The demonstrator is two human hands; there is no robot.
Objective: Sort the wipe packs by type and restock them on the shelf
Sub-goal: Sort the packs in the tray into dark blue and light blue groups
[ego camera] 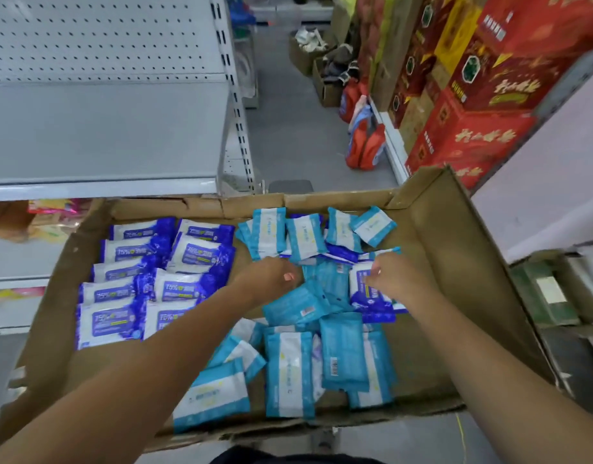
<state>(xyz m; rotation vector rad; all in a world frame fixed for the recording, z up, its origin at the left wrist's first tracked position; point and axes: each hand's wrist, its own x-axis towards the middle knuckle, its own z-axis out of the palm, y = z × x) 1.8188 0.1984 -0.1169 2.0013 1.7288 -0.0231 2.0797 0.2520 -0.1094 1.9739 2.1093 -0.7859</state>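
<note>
A wide cardboard box [455,262] with its flaps folded out fills the near half of the view, and all the wipe packs lie inside it. On its right and near side is a loose heap of light blue packs [288,373], overlapping, some face up and some barcode up. At least a dozen show, but the overlap hides the exact number. On its left side lie the dark blue packs [107,324] marked 75%, in two tidy columns running from near to far: five in the left column and four in the right, nine in all.

Both bare forearms reach into the middle of the box. The left hand [271,279] is turned knuckles up with its fingers curled down into the light blue heap. Whether it holds a pack cannot be told. The right hand [393,277] is also curled, its thumb touching a stray dark blue pack [368,296] that lies among the light blue ones. A light blue edge shows just beyond its knuckles, but what it grips is unclear.

A row of four light blue packs leans against the far wall. Beyond the box on the left stands a grey metal shelf [104,128] with a pegboard back. Red cartons [472,139] are stacked far right.
</note>
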